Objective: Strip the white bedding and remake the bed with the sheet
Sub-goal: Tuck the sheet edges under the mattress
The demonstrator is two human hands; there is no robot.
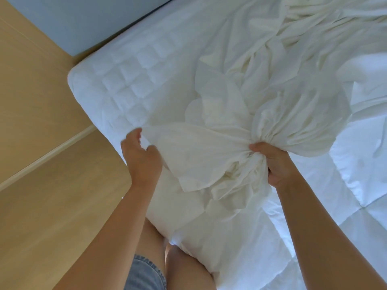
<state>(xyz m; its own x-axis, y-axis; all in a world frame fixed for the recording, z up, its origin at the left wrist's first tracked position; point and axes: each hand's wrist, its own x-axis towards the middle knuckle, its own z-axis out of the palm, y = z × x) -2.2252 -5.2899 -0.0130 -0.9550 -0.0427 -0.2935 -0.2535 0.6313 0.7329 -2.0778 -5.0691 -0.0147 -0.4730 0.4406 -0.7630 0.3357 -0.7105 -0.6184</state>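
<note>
Seen from the head camera, a person stood at the corner of a bed. The right hand (274, 164), at about 4 o'clock from the frame's centre, had its fingers curled tight round a gathered neck of the crumpled cream-white cotton sheet (209, 147). The sheet lay loose on top of the bed, bunched at the centre and trailing in folds toward 1 o'clock. The left hand (140, 155), at 9 o'clock, hung with fingers spread and relaxed just beside the sheet's loose flap; whether it touched the cloth could not be told. The bare white quilted mattress pad (125, 84) showed at 10 o'clock, its rounded corner exposed. A puffy white stitched duvet (356, 164) covered the bed from 3 to 6 o'clock and hung against the person's legs. Pale wooden flooring (41, 122) filled the left side, and faded blue denim shorts (144, 273) showed at 6 o'clock.
</note>
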